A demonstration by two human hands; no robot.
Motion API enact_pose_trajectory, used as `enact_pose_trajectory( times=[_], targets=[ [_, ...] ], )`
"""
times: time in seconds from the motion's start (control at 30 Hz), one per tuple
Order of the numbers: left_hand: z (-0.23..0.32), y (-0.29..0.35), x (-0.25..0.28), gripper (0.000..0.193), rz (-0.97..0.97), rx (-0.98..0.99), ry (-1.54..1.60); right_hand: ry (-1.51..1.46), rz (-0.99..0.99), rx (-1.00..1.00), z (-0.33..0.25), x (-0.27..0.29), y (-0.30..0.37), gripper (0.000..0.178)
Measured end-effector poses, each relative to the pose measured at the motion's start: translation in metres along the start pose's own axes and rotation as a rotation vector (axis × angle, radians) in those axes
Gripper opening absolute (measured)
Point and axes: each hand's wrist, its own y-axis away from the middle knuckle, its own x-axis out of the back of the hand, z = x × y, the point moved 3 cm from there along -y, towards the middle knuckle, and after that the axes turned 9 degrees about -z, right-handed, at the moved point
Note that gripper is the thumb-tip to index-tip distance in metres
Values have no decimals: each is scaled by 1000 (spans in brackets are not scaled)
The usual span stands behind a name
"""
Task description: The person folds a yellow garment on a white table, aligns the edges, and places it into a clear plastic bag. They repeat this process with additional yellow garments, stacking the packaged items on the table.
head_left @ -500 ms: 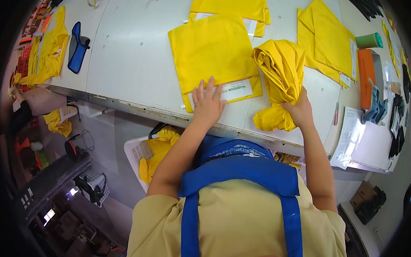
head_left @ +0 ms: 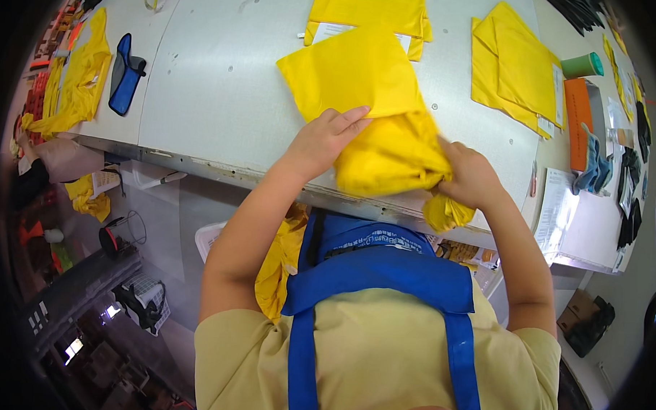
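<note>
In my right hand (head_left: 468,175), the fingers are closed round the gathered neck of a bunched yellow cloth (head_left: 394,160). A small tail of it hangs by the table's near edge, below that hand. The cloth's wide part lies over the near side of a flat folded yellow piece (head_left: 358,69) and hides its white label. My left hand (head_left: 326,141) is closed at the left side of the bunched cloth, its fingers bent over the upper edge where cloth and folded piece meet; its thumb is hidden.
Folded yellow pieces (head_left: 371,8) lie farther back, and more folded yellow pieces (head_left: 517,71) lie at the right. Beyond these are a green roll (head_left: 583,66), an orange box (head_left: 578,116) and paper sheets (head_left: 558,206). A blue-and-grey pouch (head_left: 125,75) lies left. Below the table is a basket (head_left: 210,241).
The bunched cloth has swung left and down, over the near part of the folded piece, covering its label. My left hand has gone from lying flat to closing on the cloth.
</note>
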Motion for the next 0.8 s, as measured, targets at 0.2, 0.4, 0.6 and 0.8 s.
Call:
enact_pose_trajectory(
  times=[0.2, 0.4, 0.6, 0.8],
  targets=[
    [42, -21, 8, 43, 50, 15, 31, -211, 195, -308, -1, -14, -1, 84],
    [97, -43, -11, 39, 162, -59, 165, -647, 175, -260, -30, -13, -13, 78],
    [41, 17, -39, 86, 381, 85, 238, -1515, 216, 23, -1, -27, -9, 69],
    [23, -25, -58, 75, 482, 300, 570, -1694, 170, 59, -4, -19, -10, 63]
  ],
)
